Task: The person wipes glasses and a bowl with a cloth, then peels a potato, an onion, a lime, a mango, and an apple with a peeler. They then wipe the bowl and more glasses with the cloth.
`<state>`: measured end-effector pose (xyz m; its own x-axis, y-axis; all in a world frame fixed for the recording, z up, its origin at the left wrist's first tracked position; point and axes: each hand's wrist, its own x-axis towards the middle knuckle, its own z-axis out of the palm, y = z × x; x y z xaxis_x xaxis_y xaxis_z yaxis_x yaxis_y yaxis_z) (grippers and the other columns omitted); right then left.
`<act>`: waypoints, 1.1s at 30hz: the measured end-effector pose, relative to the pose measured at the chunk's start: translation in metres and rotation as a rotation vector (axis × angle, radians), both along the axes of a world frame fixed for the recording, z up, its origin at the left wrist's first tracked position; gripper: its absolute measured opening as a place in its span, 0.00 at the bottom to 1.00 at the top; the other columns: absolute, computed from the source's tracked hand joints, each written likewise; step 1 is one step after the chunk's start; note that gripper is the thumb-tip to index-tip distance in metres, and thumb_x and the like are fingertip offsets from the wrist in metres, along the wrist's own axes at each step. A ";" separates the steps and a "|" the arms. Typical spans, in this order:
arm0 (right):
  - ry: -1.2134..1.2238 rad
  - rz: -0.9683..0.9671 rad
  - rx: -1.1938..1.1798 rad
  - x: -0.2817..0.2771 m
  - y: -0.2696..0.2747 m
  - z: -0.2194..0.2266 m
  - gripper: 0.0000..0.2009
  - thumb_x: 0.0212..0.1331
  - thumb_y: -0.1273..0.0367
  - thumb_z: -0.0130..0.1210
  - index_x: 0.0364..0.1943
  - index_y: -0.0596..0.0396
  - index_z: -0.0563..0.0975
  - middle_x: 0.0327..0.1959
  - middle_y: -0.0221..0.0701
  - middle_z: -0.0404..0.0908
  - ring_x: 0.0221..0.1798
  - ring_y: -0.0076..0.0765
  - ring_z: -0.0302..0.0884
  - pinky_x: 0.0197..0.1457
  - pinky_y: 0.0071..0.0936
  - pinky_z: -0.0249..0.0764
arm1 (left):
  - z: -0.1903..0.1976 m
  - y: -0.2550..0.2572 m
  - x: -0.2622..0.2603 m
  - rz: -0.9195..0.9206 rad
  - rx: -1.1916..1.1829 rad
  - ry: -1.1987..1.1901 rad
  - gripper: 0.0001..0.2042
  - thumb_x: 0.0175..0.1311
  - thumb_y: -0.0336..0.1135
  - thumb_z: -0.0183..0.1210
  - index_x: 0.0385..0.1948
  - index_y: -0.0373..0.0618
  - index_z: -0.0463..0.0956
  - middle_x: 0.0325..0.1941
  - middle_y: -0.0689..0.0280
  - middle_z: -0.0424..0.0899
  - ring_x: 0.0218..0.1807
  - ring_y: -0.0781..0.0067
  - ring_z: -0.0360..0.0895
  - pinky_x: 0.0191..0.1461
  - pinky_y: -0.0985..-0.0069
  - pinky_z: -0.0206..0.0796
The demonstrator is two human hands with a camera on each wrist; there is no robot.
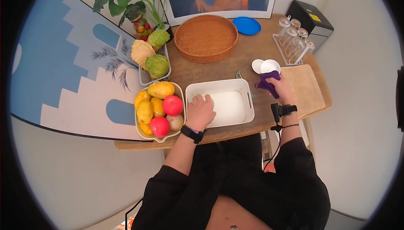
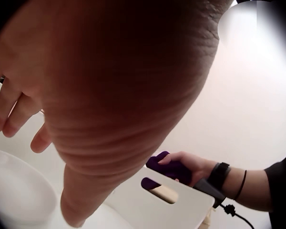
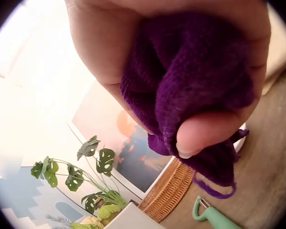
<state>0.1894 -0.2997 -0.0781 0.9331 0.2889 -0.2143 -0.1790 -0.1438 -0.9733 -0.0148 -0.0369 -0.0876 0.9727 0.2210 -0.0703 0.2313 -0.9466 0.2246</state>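
Note:
My right hand (image 1: 283,87) grips a bunched purple cloth (image 1: 269,83), held over the right side of the table; in the right wrist view the thumb presses into the folds of the cloth (image 3: 195,86). My left hand (image 1: 200,111) reaches into the left end of a white rectangular basin (image 1: 248,113), fingers spread and pointing down. Beside those fingers in the left wrist view lies a white round dish (image 2: 19,191), partly out of frame. Two small white bowls (image 1: 270,66) stand just beyond the cloth.
A bowl of fruit (image 1: 139,124) sits left of the basin, with a basket of cabbages (image 1: 167,63) behind it. Farther back are a wicker tray (image 1: 206,57) and a blue plate (image 1: 247,26). A green peeler (image 3: 219,217), a glass rack (image 1: 290,56) and a beige cloth (image 1: 305,89) also lie around.

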 end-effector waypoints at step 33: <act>-0.216 0.458 0.479 -0.122 0.072 0.054 0.42 0.49 0.79 0.68 0.72 0.53 0.63 0.63 0.35 0.73 0.65 0.33 0.72 0.67 0.32 0.71 | 0.072 -0.045 -0.006 -0.164 -0.369 -0.813 0.44 0.45 0.30 0.75 0.67 0.38 0.58 0.62 0.45 0.64 0.62 0.41 0.70 0.61 0.56 0.71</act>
<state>0.0670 -0.2275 -0.0243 0.7020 0.6799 0.2119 0.0020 0.2957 -0.9553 -0.0209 -0.0816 -0.0152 0.7707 0.1747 0.6127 -0.2627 -0.7890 0.5554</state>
